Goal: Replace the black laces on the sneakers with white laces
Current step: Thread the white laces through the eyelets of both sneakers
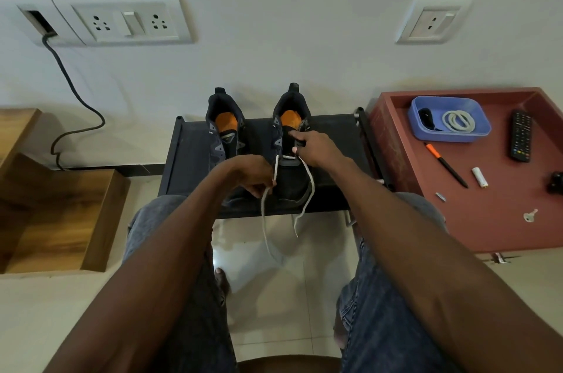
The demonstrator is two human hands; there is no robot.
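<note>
Two dark sneakers with orange insoles stand on a black rack (195, 156): the left sneaker (224, 129) and the right sneaker (291, 129). A white lace (306, 189) runs through the right sneaker's lowest eyelets, and both of its ends hang down over the rack's front edge. My left hand (254, 176) pinches the left end of this lace. My right hand (313, 148) grips the right sneaker's tongue and upper. A blue tray (449, 135) at the right holds a coiled white lace (458, 121) and a black lace (426, 118).
The blue tray sits on a red table (487, 214) with a remote (521, 136), an orange-capped pen (446, 164), a battery (479, 177) and a key (530, 215). A wooden shelf (54, 214) stands at the left. A cable (73, 92) hangs from wall sockets.
</note>
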